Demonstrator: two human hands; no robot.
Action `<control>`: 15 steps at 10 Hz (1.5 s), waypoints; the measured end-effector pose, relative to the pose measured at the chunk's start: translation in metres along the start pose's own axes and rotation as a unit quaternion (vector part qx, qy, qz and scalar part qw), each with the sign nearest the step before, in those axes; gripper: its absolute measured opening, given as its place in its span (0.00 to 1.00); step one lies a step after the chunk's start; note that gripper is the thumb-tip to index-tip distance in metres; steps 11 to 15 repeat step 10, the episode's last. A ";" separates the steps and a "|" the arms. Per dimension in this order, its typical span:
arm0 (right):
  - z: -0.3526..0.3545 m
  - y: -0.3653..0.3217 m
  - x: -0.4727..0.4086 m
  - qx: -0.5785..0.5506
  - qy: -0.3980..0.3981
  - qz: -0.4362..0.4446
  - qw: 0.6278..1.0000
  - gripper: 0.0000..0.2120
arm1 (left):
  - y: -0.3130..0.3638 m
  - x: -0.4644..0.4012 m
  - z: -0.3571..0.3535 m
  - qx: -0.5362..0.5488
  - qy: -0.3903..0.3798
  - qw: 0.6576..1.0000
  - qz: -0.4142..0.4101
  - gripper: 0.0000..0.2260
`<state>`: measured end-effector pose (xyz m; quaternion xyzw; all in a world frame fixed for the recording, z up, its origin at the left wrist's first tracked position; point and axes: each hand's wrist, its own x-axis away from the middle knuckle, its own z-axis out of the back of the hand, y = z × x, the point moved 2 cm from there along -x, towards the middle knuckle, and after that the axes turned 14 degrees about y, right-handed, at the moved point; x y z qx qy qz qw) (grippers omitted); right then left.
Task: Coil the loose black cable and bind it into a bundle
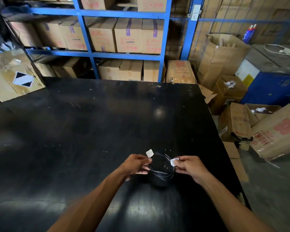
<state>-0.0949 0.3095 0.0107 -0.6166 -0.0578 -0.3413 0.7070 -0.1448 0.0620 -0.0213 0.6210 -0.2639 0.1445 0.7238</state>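
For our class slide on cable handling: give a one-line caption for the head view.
Both hands, left and right, hold a coiled black cable over a black table.

Scuffed black table (pixel 90 123), pale specks across its top

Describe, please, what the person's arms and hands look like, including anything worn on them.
Both forearms are bare to the frame's lower edge: no sleeves show. The left hand and the right hand wear no gloves, and no watch, ring or bracelet shows on the visible sides.
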 end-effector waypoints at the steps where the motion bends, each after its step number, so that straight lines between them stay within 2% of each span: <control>1: 0.000 0.006 -0.010 0.002 -0.002 -0.009 1.000 0.04 | -0.006 -0.005 -0.010 0.010 0.005 1.000 0.008 0.05; 2: -0.002 0.013 -0.022 0.001 0.031 -0.026 0.999 0.04 | -0.011 -0.012 -0.026 -0.017 0.020 1.000 0.016 0.04; 3: -0.007 0.025 -0.032 0.008 0.023 -0.023 0.999 0.10 | -0.016 -0.023 -0.042 -0.017 0.059 0.998 0.032 0.07; 4: -0.011 0.044 -0.041 0.049 0.020 -0.005 0.999 0.21 | -0.022 -0.037 -0.052 -0.043 0.099 0.993 0.040 0.09; 6: -0.010 0.062 -0.076 0.075 0.094 -0.036 0.992 0.26 | -0.022 -0.051 -0.067 -0.257 0.119 0.959 -0.003 0.14; 7: -0.010 0.059 -0.092 0.103 0.125 -0.023 0.986 0.26 | -0.016 -0.061 -0.078 -0.315 0.133 0.939 -0.035 0.18; 9: -0.014 0.060 -0.110 0.109 0.138 -0.017 0.984 0.19 | -0.021 -0.063 -0.092 -0.428 0.153 0.887 -0.080 0.33; 10: -0.014 0.065 -0.105 0.100 0.145 -0.013 0.984 0.16 | -0.024 -0.057 -0.097 -0.455 0.186 0.866 -0.088 0.35; 15: -0.014 0.065 -0.105 0.100 0.145 -0.013 0.984 0.16 | -0.024 -0.057 -0.097 -0.455 0.186 0.866 -0.088 0.35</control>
